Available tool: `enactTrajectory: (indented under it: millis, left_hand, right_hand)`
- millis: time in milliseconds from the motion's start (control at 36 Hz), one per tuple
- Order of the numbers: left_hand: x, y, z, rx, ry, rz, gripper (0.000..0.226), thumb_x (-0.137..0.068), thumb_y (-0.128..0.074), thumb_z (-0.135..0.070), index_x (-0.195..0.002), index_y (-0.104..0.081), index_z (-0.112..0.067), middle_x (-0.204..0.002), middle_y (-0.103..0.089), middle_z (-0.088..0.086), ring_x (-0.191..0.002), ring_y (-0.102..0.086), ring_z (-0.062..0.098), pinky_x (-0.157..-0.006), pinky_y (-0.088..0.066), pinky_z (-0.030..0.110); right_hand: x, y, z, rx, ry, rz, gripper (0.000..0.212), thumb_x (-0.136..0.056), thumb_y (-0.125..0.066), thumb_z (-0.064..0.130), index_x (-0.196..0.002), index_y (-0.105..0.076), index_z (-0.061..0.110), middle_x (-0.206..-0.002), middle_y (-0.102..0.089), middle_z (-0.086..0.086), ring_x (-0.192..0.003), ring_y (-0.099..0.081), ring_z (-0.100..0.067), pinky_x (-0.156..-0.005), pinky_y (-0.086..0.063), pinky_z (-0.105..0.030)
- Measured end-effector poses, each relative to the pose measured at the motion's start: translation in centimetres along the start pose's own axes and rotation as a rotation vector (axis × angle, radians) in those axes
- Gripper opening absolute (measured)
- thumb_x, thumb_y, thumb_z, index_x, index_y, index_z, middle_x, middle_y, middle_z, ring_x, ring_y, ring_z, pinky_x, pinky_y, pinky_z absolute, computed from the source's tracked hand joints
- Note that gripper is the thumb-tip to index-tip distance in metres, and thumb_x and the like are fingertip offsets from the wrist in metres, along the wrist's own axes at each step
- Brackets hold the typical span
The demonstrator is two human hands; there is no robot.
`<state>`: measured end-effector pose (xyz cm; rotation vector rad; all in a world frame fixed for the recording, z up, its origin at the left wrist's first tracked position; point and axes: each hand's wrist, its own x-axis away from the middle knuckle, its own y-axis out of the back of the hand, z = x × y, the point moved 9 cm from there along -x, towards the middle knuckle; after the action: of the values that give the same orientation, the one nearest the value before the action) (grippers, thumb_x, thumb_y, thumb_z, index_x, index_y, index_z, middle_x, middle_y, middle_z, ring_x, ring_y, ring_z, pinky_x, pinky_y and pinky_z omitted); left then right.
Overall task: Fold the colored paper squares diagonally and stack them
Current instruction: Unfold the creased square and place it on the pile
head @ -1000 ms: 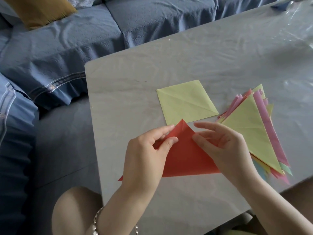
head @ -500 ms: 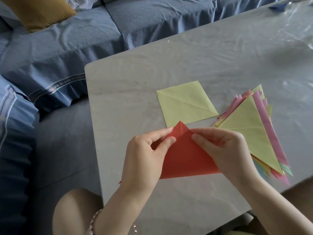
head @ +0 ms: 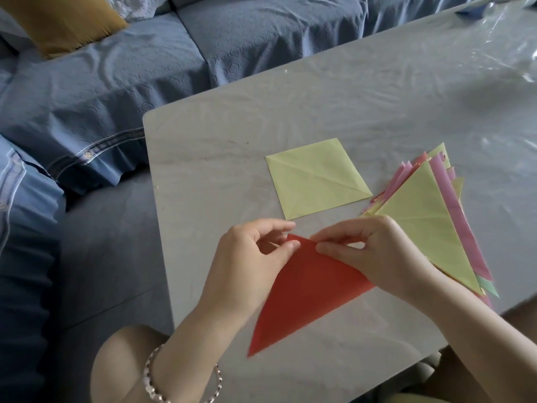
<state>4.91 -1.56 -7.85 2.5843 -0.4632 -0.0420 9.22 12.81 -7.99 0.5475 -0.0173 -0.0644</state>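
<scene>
Since before, the red paper [head: 305, 289] has turned on the desk [head: 218, 158], left hand [head: 247, 263] and right hand [head: 374, 251] pinching its matched corners; the crease probably needs pressing next, before the stack [head: 430, 228].

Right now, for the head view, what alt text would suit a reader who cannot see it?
The left hand and right hand pinch the top corner of a red triangle of folded paper over a grey table. Beyond it lies a creased yellow square, and to the right a stack of folded triangles, yellow on top.
</scene>
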Motion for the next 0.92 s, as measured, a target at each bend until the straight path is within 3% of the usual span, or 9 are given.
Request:
enactTrajectory:
  millis: [139,250,306,444,556,667,778,861,917]
  left_hand:
    - [-0.1,-1.3,1.1,-0.014,0.080,0.156,0.015,-0.077,-0.072,-0.011,-0.073,-0.073,-0.026,-0.062,-0.070,-0.012,-0.059,-0.064,0.001,-0.061,-0.048,0.014]
    - [-0.9,0.1,4.2,0.149,0.176,-0.104,0.022,-0.078,-0.070,-0.004,-0.065,-0.069,-0.023,-0.053,-0.066,-0.008,-0.050,-0.059,0.004,-0.054,-0.051,0.020]
    - [-1.1,0.3,6.8,0.266,0.278,-0.220,0.019,-0.078,-0.070,-0.003,-0.067,-0.069,-0.018,-0.053,-0.065,-0.006,-0.051,-0.060,0.004,-0.052,-0.052,0.018]
    - [-1.3,-0.3,11.5,0.218,0.410,-0.317,0.003,-0.076,-0.072,-0.006,-0.078,-0.072,-0.008,-0.064,-0.067,-0.001,-0.054,-0.059,0.005,-0.061,-0.049,0.019]
    - [-1.2,-0.5,12.5,0.138,0.401,-0.318,0.021,-0.076,-0.073,-0.010,-0.065,-0.067,-0.027,-0.065,-0.067,-0.005,-0.061,-0.062,0.016,-0.070,-0.055,0.034]
    - [-1.4,-0.4,12.4,0.131,0.389,-0.307,0.027,-0.077,-0.072,-0.009,-0.063,-0.065,-0.030,-0.065,-0.067,-0.006,-0.063,-0.064,0.017,-0.073,-0.056,0.041]
    - [-1.4,-0.4,12.6,0.141,0.397,-0.302,0.025,-0.077,-0.072,-0.009,-0.064,-0.065,-0.029,-0.066,-0.068,-0.005,-0.069,-0.067,0.018,-0.073,-0.056,0.041]
    - [-1.4,-0.4,12.7,0.158,0.395,-0.300,0.026,-0.078,-0.072,-0.009,-0.063,-0.065,-0.029,-0.063,-0.066,-0.005,-0.057,-0.061,0.012,-0.062,-0.055,0.033]
    - [-1.4,-0.4,12.7,0.164,0.394,-0.298,0.026,-0.078,-0.071,-0.009,-0.063,-0.065,-0.029,-0.060,-0.065,-0.006,-0.049,-0.057,0.007,-0.055,-0.052,0.026]
  right_hand:
    - [-1.4,-1.4,1.0,0.379,0.166,0.168,0.010,-0.081,-0.068,0.027,-0.088,-0.074,0.032,-0.080,-0.070,0.017,-0.078,-0.062,-0.003,-0.081,-0.049,-0.025]
    - [-1.8,-1.9,2.8,0.599,0.460,-0.096,0.014,-0.074,-0.065,0.018,-0.084,-0.074,0.023,-0.091,-0.071,0.006,-0.094,-0.064,-0.018,-0.095,-0.041,-0.040]
    - [-1.8,-3.0,2.9,0.565,0.501,-0.090,0.017,-0.082,-0.059,0.019,-0.091,-0.073,0.019,-0.104,-0.070,0.001,-0.105,-0.062,-0.021,-0.095,-0.044,-0.038]
    - [-1.3,-8.3,-1.5,0.665,0.389,0.183,0.041,-0.089,-0.035,0.035,-0.105,-0.070,0.019,-0.115,-0.066,0.003,-0.114,-0.058,-0.017,-0.097,-0.043,-0.037]
    - [-0.3,-9.2,-6.1,0.679,0.186,0.357,0.071,-0.088,-0.005,0.048,-0.125,-0.058,0.019,-0.138,-0.049,0.006,-0.133,-0.038,-0.011,-0.111,-0.006,-0.029]
    - [1.1,-6.9,-7.5,0.707,0.141,0.160,0.069,-0.100,-0.006,0.042,-0.106,-0.070,0.019,-0.117,-0.065,0.007,-0.112,-0.058,-0.009,-0.108,-0.023,-0.037]
    - [1.7,-5.8,-7.8,0.780,0.150,0.046,0.065,-0.100,-0.010,0.039,-0.104,-0.071,0.018,-0.115,-0.066,0.008,-0.113,-0.059,-0.016,-0.104,-0.023,-0.041]
    - [1.0,-5.7,-7.4,0.828,0.146,-0.041,0.069,-0.099,-0.007,0.038,-0.100,-0.073,0.017,-0.112,-0.067,0.007,-0.114,-0.058,-0.020,-0.105,-0.026,-0.045]
    - [-0.1,-5.8,-7.0,0.856,0.132,-0.081,0.067,-0.099,-0.010,0.037,-0.096,-0.074,0.015,-0.108,-0.069,0.006,-0.112,-0.060,-0.020,-0.103,-0.037,-0.047]
